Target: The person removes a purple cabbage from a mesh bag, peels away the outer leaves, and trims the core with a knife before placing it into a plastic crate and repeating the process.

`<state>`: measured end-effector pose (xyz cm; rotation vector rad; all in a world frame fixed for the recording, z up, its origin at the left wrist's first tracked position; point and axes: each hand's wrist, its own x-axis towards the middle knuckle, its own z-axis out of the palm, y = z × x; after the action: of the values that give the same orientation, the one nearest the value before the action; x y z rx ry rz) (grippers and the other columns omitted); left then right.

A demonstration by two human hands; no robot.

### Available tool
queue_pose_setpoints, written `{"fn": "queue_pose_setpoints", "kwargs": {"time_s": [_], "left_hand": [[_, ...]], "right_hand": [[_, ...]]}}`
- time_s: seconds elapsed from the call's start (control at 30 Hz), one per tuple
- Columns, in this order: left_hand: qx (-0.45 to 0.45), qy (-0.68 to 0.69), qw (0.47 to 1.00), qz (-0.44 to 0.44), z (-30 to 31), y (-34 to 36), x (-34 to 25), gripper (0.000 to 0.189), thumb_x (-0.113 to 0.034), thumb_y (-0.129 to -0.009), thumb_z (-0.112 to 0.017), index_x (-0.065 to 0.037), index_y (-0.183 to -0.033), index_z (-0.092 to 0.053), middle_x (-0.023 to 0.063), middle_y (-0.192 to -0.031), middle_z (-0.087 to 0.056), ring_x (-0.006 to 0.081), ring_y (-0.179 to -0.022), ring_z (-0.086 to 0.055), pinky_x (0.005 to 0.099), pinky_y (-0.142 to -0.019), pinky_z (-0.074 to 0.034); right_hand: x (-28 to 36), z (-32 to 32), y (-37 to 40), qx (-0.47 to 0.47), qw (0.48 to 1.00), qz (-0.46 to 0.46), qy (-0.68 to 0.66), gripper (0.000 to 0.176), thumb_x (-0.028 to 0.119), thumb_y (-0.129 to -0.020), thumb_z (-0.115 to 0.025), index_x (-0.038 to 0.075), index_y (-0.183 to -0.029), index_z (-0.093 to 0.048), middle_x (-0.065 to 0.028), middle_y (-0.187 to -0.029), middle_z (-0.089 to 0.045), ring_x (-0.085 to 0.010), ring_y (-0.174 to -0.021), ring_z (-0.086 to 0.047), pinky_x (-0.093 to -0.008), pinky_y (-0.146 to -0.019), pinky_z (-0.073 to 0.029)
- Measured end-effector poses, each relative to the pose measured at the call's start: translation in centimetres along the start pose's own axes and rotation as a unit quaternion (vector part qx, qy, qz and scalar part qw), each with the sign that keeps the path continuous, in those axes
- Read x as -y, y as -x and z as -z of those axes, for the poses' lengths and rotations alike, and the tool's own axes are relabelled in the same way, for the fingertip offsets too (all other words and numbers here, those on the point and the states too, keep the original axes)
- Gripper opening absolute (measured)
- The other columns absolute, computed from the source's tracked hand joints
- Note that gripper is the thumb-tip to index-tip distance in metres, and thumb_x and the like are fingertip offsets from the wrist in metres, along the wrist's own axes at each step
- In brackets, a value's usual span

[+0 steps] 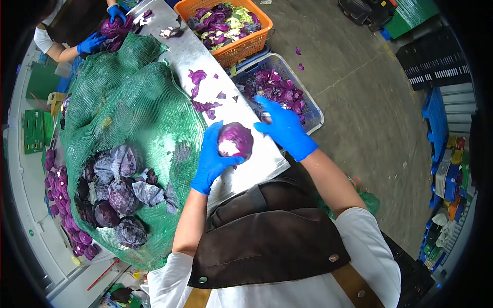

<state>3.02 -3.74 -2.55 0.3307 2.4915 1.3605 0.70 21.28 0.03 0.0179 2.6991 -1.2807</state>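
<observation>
A red cabbage (pixel 237 139) with a pale patch at its lower side rests in my left hand (pixel 211 156), whose gloved fingers wrap round its left side. Both my hands wear blue gloves. My right hand (pixel 285 126) is off the cabbage, to its right, fingers apart, close to the edge of the metal table (pixel 257 172). Just beyond that hand stands a blue crate (pixel 317 110) of purple leaves. Torn purple leaves (pixel 205 108) lie on the table above the cabbage. On the left, a green mesh sack (pixel 138 90) spreads open around several unpeeled cabbages (pixel 123 196).
An orange crate (pixel 246 51) of leaf scraps stands beyond the blue one. At the top left, another person's gloved hands (pixel 91 43) hold a red cabbage (pixel 115 28). Several peeled cabbages (pixel 61 197) pile up at the far left. Black crates (pixel 434 56) stand at right.
</observation>
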Motion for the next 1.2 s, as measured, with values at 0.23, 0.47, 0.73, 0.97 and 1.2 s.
{"fn": "queue_pose_setpoints", "kwargs": {"time_s": [0.23, 0.47, 0.73, 0.97, 1.2], "left_hand": [[-0.108, 0.22, 0.968, 0.061, -4.0, 1.7, -0.4, 0.114, -0.021, -0.063, -0.092, 0.001, -0.152, -0.022, 0.0195, -0.15, -0.032, 0.0307, -0.14, -0.036, 0.0416, -0.116, -0.031], [-0.122, 0.144, 0.977, 0.094, -3.5, -0.7, 0.4, 0.118, -0.03, -0.061, -0.095, 0.007, -0.148, -0.024, 0.0222, -0.141, -0.041, 0.031, -0.129, -0.048, 0.0393, -0.108, -0.043], [-0.055, 0.175, 0.982, 0.045, -2.4, -2.0, -0.8, 0.083, -0.013, -0.07, -0.088, 0.001, -0.136, -0.041, 0.0159, -0.132, -0.053, 0.0254, -0.122, -0.055, 0.0379, -0.103, -0.047], [-0.133, -0.073, 0.988, -0.018, -4.1, 0.7, -1.3, 0.11, -0.028, -0.058, -0.095, 0.001, -0.145, -0.034, 0.0184, -0.135, -0.047, 0.0301, -0.126, -0.05, 0.0396, -0.107, -0.043], [-0.094, 0.226, 0.968, 0.048, -2.5, 3.3, 1.7, 0.115, -0.016, -0.061, -0.094, -0.001, -0.152, -0.026, 0.0158, -0.148, -0.043, 0.0273, -0.134, -0.046, 0.0398, -0.113, -0.04]], "right_hand": [[-0.6, -3.8, -0.1, 0.036, 0.996, 0.045, -0.075, 0.035, 0.038, -0.09, -0.067, 0.007, -0.105, -0.069, -0.0211, -0.093, -0.07, -0.0394, -0.085, -0.068, -0.0469, -0.072, -0.054], [-3.7, -4.0, 1.6, 0.003, 0.999, -0.019, 0.037, 0.055, 0.05, -0.092, -0.06, 0.009, -0.128, -0.057, -0.0199, -0.085, -0.07, -0.0391, -0.075, -0.068, -0.0477, -0.064, -0.053], [1.6, -2.7, 0.2, 0.149, 0.969, 0.062, 0.19, 0.066, 0.054, -0.096, -0.05, 0.014, -0.147, -0.041, -0.0186, -0.086, -0.071, -0.0381, -0.072, -0.069, -0.0488, -0.061, -0.052], [-0.7, -1.8, -4.1, 0.098, 0.995, -0.004, 0.0, 0.044, 0.047, -0.098, -0.049, 0.009, -0.102, -0.07, -0.0209, -0.094, -0.07, -0.0416, -0.086, -0.067, -0.0485, -0.075, -0.053], [-7.1, -5.3, -5.7, -0.025, 0.982, -0.184, 0.041, 0.061, 0.056, -0.084, -0.067, -0.001, -0.108, -0.066, -0.0249, -0.088, -0.068, -0.0408, -0.081, -0.068, -0.0513, -0.066, -0.053]]}}
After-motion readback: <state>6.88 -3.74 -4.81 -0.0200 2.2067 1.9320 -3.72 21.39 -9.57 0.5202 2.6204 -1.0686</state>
